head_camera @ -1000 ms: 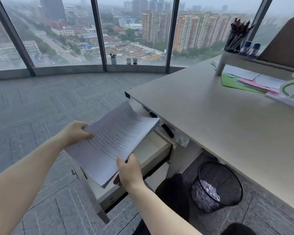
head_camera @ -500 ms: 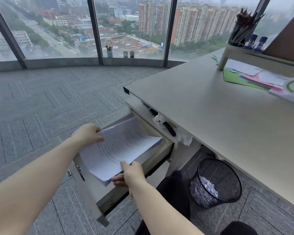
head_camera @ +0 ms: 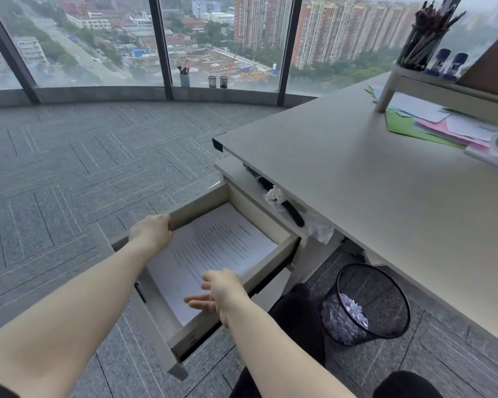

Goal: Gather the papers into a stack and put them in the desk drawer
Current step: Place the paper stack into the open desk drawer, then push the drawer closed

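Left hand (head_camera: 151, 232) gripping drawer (head_camera: 273, 261) wall; right hand (head_camera: 222, 293) open above papers (head_camera: 213, 248).

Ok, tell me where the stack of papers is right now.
In the head view, the stack of papers lies flat inside the open desk drawer, left of the desk, between the left hand and the right hand.

I have just one view, from the head camera, wide-angle and bowed at the edges. It looks forward and steeply down from above the open drawer (head_camera: 259, 225), which sits close at frame centre. The desk (head_camera: 357, 179) fills the right side; windows (head_camera: 98, 38) run far off along the top edge.
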Demonstrator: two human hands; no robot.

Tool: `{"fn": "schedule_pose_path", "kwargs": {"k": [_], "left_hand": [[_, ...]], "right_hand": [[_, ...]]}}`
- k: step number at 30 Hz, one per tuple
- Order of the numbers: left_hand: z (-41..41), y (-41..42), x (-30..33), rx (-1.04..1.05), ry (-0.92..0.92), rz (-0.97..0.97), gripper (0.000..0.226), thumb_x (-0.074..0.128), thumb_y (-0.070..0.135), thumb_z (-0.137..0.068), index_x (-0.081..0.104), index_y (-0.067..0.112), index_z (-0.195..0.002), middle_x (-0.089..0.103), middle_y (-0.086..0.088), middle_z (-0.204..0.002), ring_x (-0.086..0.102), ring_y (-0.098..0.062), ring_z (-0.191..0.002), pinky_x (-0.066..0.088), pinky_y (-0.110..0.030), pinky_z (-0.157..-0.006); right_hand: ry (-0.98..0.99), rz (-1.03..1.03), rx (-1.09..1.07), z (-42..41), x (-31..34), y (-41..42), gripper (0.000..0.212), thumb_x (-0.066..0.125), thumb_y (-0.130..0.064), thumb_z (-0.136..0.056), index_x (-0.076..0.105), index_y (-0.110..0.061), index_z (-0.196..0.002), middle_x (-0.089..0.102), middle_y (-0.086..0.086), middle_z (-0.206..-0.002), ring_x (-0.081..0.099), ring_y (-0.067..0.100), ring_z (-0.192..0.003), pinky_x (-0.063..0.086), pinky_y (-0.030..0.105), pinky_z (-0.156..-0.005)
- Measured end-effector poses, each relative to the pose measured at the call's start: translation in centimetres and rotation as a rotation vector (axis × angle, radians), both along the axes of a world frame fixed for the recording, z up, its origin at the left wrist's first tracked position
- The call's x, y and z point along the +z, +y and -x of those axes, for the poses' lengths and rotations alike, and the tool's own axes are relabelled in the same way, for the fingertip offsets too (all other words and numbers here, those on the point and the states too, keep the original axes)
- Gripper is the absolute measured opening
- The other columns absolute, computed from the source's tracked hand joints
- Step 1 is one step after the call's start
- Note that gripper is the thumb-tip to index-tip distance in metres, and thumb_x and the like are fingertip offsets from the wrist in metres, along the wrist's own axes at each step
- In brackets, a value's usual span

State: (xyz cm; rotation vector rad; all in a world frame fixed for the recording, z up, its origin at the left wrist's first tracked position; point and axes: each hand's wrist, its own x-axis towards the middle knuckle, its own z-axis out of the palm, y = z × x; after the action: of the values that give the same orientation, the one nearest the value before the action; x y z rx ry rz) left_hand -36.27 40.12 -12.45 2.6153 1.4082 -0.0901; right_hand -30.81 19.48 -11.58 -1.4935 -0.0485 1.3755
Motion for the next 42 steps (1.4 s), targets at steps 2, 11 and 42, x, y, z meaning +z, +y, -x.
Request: {"fn": "schedule_pose_path", "kwargs": {"k": [2,11,42], "left_hand": [[0.0,-0.1,0.1,0.01,-0.027,-0.043,0.027,0.048,0.025,-0.091,0.065,0.021,-0.112,0.067,-0.009,-0.115,0.064,-0.03,-0.103,0.046,-0.034,-0.073],[2.5,-1.0,2.8,0.068,-0.307,-0.04,0.03,0.045,0.028,-0.085,0.071,0.025,-0.099,0.073,-0.003,-0.102,0.065,-0.028,-0.093,0.054,-0.038,-0.075],[11.1,-10.1,-2.3,0.539,-0.862,0.319,0.035,0.033,0.035,-0.084,0.06,0.012,-0.087,0.066,-0.011,-0.078,0.054,-0.035,-0.067,0.046,-0.045,-0.063]], "right_hand": [[-0.019,-0.038,0.017,-0.3,0.3,-0.4,0.065,0.044,-0.006,-0.099,0.017,-0.013,-0.158,0.048,0.023,-0.136,0.076,0.028,-0.07,0.064,0.036,-0.07],[-0.429,-0.024,0.264,0.2,1.7,-1.8,0.026,0.046,-0.016,-0.1,0.061,-0.01,-0.12,0.07,0.008,-0.103,0.064,0.016,-0.055,0.058,0.027,-0.056],[-1.372,-0.024,0.763,7.2,0.0,-7.7,0.032,0.058,-0.046,-0.088,0.056,-0.019,-0.105,0.072,0.002,-0.1,0.065,0.025,-0.091,0.044,0.035,-0.069]]}}
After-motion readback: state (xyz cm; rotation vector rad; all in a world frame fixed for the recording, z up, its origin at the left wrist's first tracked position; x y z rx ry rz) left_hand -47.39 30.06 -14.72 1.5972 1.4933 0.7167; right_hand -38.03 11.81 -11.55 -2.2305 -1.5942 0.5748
